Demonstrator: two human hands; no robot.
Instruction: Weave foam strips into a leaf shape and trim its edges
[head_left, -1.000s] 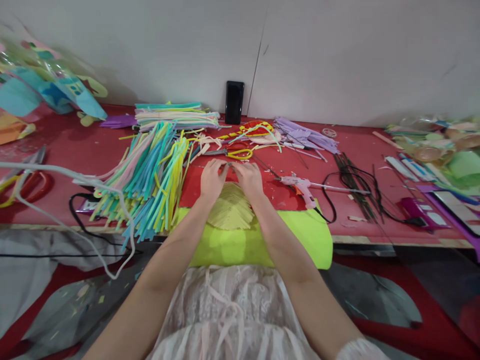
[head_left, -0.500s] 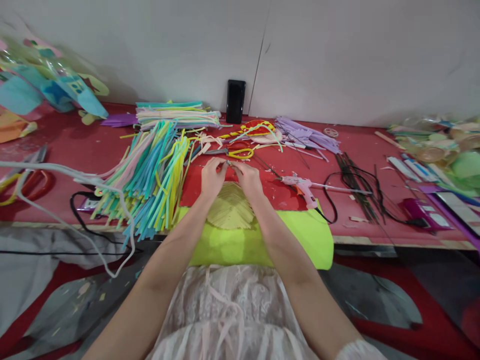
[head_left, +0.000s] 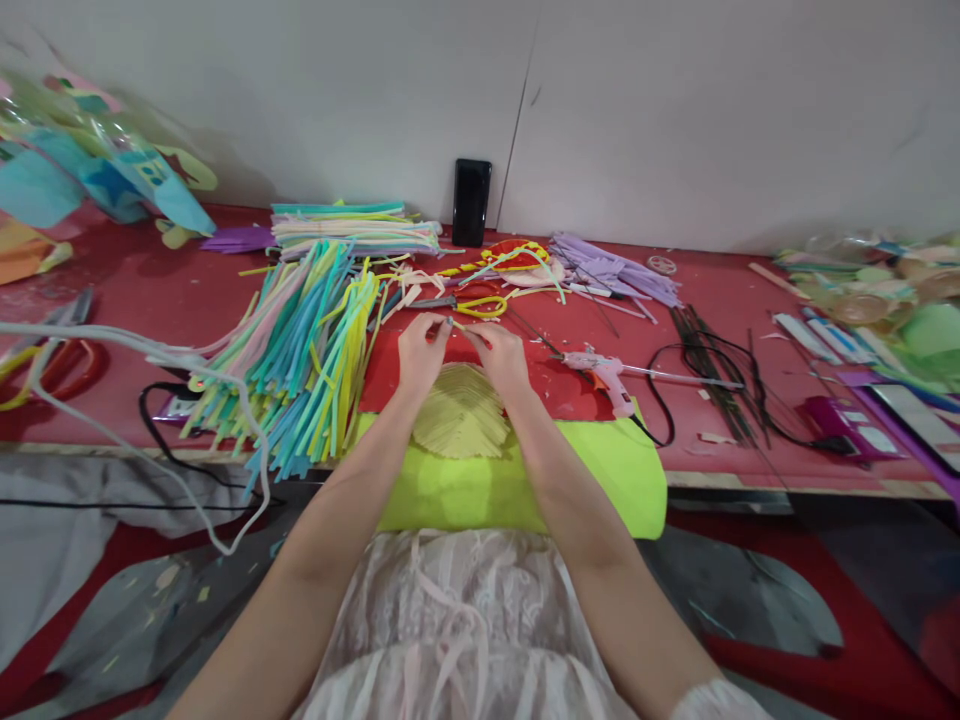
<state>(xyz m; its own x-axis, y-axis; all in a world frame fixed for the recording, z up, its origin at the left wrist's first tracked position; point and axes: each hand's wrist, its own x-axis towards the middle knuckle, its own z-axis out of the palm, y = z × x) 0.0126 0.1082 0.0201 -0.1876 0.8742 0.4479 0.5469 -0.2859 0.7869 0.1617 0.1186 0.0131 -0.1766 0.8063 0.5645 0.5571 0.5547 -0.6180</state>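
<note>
My left hand and my right hand are raised close together over the red sheet, fingertips pinched. A short, thin yellowish strip runs between them; its kind is too small to make out. Just below lies a pale yellow fan-shaped piece with fine pleat-like lines, partly on a bright yellow-green sheet and partly on the red sheet. Scissors with yellow and red handles rest just beyond my fingers. To the right of my right hand is a pink glue gun.
A big bundle of coloured fuzzy stems spreads to the left, with a white cable looping nearby. Lilac strips and a black phone are at the back. Dark stems and a black cord lie right.
My hands have drawn slightly apart, the left one moving left and the right one right. More of the thin strip shows between them.
</note>
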